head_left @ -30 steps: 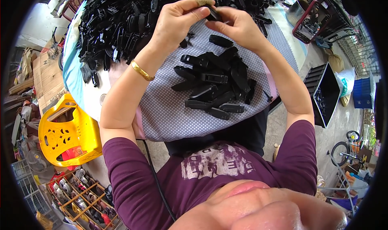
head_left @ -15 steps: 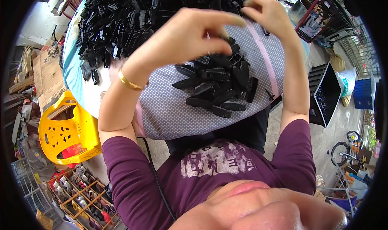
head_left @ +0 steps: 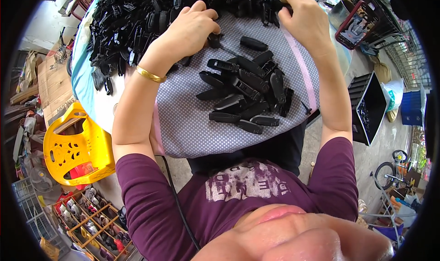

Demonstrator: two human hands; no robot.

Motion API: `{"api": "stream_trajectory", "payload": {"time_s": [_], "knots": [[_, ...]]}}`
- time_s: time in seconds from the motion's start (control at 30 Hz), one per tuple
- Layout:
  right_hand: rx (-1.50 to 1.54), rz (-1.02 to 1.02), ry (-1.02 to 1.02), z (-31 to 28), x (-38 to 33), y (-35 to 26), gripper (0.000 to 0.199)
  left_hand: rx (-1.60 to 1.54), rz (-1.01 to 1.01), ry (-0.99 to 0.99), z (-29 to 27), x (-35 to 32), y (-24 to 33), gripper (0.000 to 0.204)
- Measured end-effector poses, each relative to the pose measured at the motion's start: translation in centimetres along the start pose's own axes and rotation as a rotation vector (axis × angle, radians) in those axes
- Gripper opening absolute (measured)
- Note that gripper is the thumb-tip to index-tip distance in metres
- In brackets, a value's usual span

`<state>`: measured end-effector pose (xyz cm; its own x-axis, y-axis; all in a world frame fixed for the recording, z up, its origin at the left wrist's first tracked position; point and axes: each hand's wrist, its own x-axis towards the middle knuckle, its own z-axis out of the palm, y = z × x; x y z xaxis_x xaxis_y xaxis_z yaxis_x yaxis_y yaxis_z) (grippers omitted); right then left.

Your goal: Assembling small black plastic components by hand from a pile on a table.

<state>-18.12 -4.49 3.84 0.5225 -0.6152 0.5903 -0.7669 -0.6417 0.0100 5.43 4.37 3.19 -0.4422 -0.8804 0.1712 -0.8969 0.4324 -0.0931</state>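
Note:
My left hand [head_left: 189,31] reaches to the near edge of a large pile of black plastic pieces [head_left: 133,25], its fingers curled downward. A dark piece [head_left: 214,41] shows just below its fingertips; whether they grip it is hidden. At the pile's right part my right hand [head_left: 306,22] has thumb and forefinger bent round a black plastic piece, mostly covered by the fingers. Between my forearms, a smaller heap of long, rounded black pieces [head_left: 251,85] lies on the grey dotted cloth [head_left: 183,128]. One separate piece [head_left: 253,43] rests just beyond that heap.
A phone [head_left: 357,23] stands upright at the far right of the table. Right of the table is a black crate [head_left: 369,107] with small dark parts inside. A yellow plastic chair [head_left: 78,146] is at the left, with a shoe rack [head_left: 94,224] nearer me. A black cable [head_left: 173,187] hangs across my shirt.
My left hand has swung left and away from above the small heap to the large pile's edge, uncovering more of the heap. My right hand has shifted only slightly.

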Motion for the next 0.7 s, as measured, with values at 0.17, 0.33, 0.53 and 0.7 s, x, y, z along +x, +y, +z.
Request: {"api": "stream_trajectory", "payload": {"time_s": [0.17, 0.33, 0.53, 0.7], "knots": [[0.422, -0.034, 0.203, 1.3, 0.2, 0.4, 0.025, -0.131, 0.002, 0.055, 0.1, 0.6, -0.2, 0.029], [0.982, 0.149, 0.085, 1.8, -0.1, -1.6, 0.021, -0.191, -0.107, 0.278, -4.2, 0.9, -1.3, 0.022], [1.151, 0.187, 0.018, 2.1, -0.5, -2.3, 0.019, -0.001, -0.057, 0.305, -0.9, 2.2, -1.0, 0.016], [1.305, 0.265, -0.012, 3.3, -0.3, -1.8, 0.021, 0.237, 0.213, 0.609, 2.3, 3.6, -1.6, 0.015]]}}
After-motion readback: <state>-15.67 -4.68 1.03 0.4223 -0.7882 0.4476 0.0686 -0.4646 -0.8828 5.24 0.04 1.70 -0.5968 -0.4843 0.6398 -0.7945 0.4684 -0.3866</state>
